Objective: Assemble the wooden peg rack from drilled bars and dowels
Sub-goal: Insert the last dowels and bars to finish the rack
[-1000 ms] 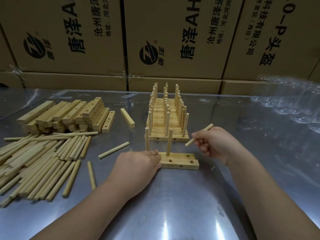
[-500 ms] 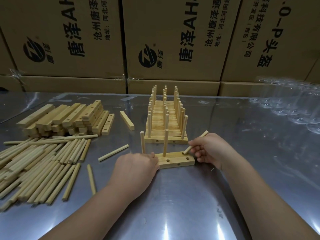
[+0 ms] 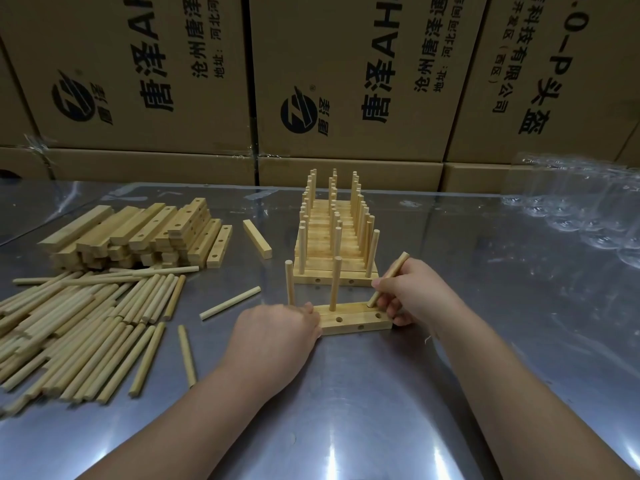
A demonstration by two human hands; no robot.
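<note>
Fingers of right hand pinch a dowel, tilted, lower tip now at the right-end hole of the drilled bar. A second ago it hung in the air, up and right of the bar. Judged: third peg started, not yet seated. Left hand holds the bar's left end. Two upright pegs stand in the bar, at left end and middle. Behind the bar: finished racks. Left of it on the bench: loose dowels.

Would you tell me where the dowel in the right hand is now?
In the head view, right of centre, the dowel leans, lower tip at the right end of the drilled bar, near the finished racks.
</note>
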